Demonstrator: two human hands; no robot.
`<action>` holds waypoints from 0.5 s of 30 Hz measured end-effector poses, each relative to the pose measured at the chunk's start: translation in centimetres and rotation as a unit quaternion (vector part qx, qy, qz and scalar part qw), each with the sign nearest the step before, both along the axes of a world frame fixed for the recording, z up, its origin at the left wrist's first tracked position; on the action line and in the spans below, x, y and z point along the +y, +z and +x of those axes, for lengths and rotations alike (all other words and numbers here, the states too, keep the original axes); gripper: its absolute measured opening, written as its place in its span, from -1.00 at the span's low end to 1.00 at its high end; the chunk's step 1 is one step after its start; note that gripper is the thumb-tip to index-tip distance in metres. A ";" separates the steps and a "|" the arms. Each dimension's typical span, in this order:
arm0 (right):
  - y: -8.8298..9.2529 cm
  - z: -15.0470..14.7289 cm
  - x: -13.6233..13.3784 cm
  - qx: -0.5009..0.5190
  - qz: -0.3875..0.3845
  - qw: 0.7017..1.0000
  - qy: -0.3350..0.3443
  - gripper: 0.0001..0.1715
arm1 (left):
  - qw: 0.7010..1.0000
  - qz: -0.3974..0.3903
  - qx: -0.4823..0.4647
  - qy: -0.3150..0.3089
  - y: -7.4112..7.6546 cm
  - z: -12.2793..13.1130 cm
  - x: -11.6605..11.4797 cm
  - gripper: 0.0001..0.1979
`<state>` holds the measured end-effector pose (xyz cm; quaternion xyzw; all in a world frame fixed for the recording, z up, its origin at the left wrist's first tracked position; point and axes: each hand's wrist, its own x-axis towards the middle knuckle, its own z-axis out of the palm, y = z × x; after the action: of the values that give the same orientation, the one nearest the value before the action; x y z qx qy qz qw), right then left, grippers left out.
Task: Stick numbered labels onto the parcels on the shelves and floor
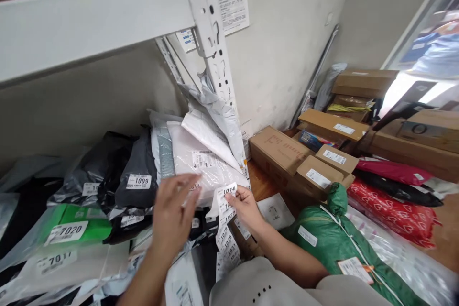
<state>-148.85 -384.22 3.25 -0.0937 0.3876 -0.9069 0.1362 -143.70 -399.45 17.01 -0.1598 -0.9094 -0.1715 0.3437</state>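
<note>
My right hand [245,209] pinches a strip of white number labels [226,222]; the top label reads 1014 and the strip hangs down below the hand. My left hand [172,215] hovers with fingers spread beside the strip, in front of a white poly mailer [201,160] standing on the shelf. Next to that mailer stand a grey bag labelled 1009 [138,172] and black bags [107,162]. Lower left lie a green parcel marked 7020 [71,229] and a white one marked 7011 [57,263].
A white metal shelf beam [89,24] and upright post [215,48] run overhead. On the floor to the right sit cardboard boxes [279,150], a green sack [333,239], a red heart-patterned bag [390,213] and a pink bag [392,169]. Paper notices hang on the wall.
</note>
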 end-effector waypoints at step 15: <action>-1.1 -5.3 2.6 -0.067 -0.066 0.991 -0.098 -0.54 | 0.853 -0.473 -0.198 0.095 5.7 -11.4 -4.2 -0.70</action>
<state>-154.10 -381.67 2.16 -0.0036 0.3245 -0.9436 0.0661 -155.05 -403.61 22.72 -0.1783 -0.9402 0.2852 0.0542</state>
